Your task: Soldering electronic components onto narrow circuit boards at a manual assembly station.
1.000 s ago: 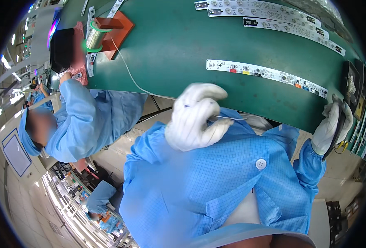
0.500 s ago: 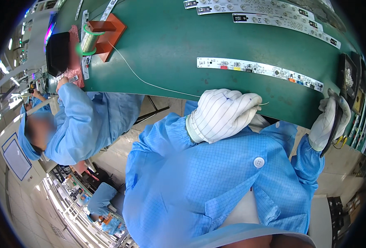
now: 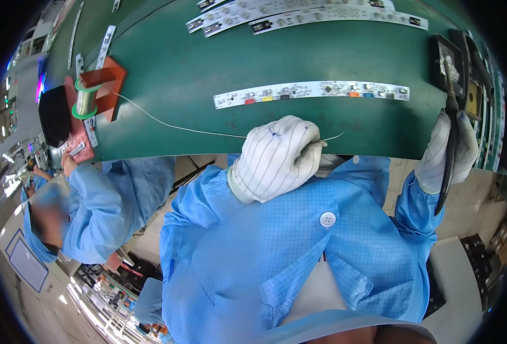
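Note:
My left hand [image 3: 277, 159], in a striped white glove, is closed on a thin solder wire [image 3: 176, 128] near the table's front edge. The wire's free end pokes out past the fingers. It runs left to a green-flanged spool [image 3: 85, 101] on an orange-brown stand [image 3: 109, 102]. Gloved too, my right hand [image 3: 435, 150] grips a dark soldering iron [image 3: 450, 123] at the right. The iron's tip points away from me, at pale bits in a small black tray [image 3: 440, 75]. Beyond my left hand lies a long white circuit board [image 3: 308, 92] with small coloured parts.
Several white board strips [image 3: 339, 18] lie along the far side of the green table [image 3: 173, 63]. At the left, a co-worker's hand [image 3: 68, 164] is beside pink wrap [image 3: 80, 135] and a black box [image 3: 54, 116]. More strips [image 3: 498, 123] stand at the right edge.
The soldering iron has swung upright, its tip now at the black tray. My left hand still pinches the wire. The whole view has shifted, so the board appears farther left.

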Tool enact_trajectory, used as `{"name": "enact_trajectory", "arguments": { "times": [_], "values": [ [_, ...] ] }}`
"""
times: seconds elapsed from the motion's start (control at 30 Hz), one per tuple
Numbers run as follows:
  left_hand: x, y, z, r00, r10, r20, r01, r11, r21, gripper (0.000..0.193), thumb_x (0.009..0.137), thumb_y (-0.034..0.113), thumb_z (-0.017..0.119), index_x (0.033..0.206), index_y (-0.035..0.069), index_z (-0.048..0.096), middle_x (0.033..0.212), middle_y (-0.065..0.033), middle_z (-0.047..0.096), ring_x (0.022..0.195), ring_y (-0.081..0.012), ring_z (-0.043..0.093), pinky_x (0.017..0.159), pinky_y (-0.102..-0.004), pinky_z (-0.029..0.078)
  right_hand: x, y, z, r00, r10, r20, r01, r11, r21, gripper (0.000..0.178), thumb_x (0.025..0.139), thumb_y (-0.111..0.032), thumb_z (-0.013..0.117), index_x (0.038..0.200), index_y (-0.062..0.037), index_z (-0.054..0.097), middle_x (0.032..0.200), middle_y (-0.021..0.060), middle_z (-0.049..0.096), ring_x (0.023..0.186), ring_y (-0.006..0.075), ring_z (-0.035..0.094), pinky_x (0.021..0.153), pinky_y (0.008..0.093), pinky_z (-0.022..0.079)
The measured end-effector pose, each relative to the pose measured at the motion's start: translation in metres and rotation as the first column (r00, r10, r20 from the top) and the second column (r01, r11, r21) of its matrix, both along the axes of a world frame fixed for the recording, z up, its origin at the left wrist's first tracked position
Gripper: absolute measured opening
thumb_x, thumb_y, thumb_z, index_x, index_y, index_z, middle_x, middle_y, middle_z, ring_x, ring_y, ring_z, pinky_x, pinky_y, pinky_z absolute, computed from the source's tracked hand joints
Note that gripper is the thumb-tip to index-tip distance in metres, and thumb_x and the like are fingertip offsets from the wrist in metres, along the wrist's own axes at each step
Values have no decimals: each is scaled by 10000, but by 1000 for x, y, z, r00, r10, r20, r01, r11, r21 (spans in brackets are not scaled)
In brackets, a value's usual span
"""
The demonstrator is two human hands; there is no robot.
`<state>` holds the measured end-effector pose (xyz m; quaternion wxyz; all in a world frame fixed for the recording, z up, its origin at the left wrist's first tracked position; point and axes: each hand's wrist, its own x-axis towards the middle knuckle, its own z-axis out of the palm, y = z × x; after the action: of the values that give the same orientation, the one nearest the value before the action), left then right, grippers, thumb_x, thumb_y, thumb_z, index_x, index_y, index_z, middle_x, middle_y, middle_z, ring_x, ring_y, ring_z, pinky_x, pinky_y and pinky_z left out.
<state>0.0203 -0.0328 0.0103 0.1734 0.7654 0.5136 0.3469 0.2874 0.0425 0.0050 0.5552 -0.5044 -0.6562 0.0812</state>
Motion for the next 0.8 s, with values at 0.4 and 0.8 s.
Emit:
{"name": "enact_trajectory", "arguments": {
  "times": [0.4, 0.8],
  "values": [
    [39, 37, 15, 998, -10, -54, 14, 997, 73, 188, 687, 52, 677, 850, 100, 598, 888, -55, 612, 720, -214, 594, 642, -315, 491, 23, 16, 42, 917, 91, -388, -295, 811, -506, 167, 806, -71, 595, 958, -11, 630, 777, 64, 631, 623, 101, 566, 564, 209, 419],
    [65, 56, 20, 991, 42, -124, -36, 998, 53, 130, 698, 41, 672, 796, 94, 606, 912, -59, 635, 660, -247, 613, 596, -348, 522, 33, 28, 42, 936, 185, -300, -338, 712, -615, 195, 821, -154, 609, 966, -30, 645, 734, 47, 631, 612, 87, 569, 556, 208, 421]
  ]
}}
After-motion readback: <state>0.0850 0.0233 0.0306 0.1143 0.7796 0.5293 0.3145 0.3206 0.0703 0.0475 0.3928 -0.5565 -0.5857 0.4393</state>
